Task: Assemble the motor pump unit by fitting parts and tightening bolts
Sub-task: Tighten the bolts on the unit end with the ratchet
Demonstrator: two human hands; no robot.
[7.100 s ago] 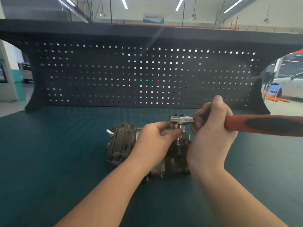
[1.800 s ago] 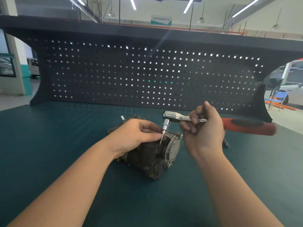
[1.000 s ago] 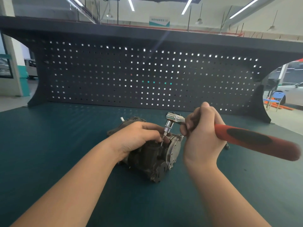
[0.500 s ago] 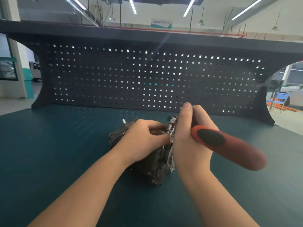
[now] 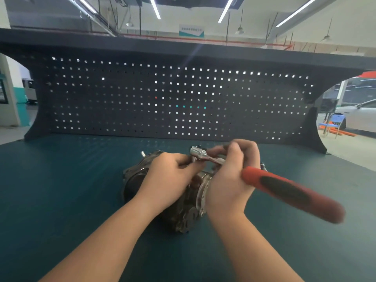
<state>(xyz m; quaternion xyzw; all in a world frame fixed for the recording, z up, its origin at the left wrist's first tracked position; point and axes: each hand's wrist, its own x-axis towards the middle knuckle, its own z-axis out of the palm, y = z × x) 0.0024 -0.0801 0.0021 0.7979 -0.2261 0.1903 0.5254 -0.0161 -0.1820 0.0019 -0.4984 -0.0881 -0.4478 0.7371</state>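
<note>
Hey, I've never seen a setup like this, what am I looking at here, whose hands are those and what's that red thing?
This is one picture from a camera worn on a person's head, looking forward and down, so the two bare arms reaching in from the bottom are the wearer's own. There is no robot.

On the dark green bench mat lies a metal motor pump unit, dark and ribbed with a silver flange. The left hand rests on top of it, fingers curled near the tool's tip; what they pinch is hidden.

The red thing is the handle of a ratchet wrench. The right hand has its grip near the shiny metal head, which sits over the pump, probably on a bolt.

Behind the bench stands a black pegboard; a workshop hall with a white car shows beyond.
</note>
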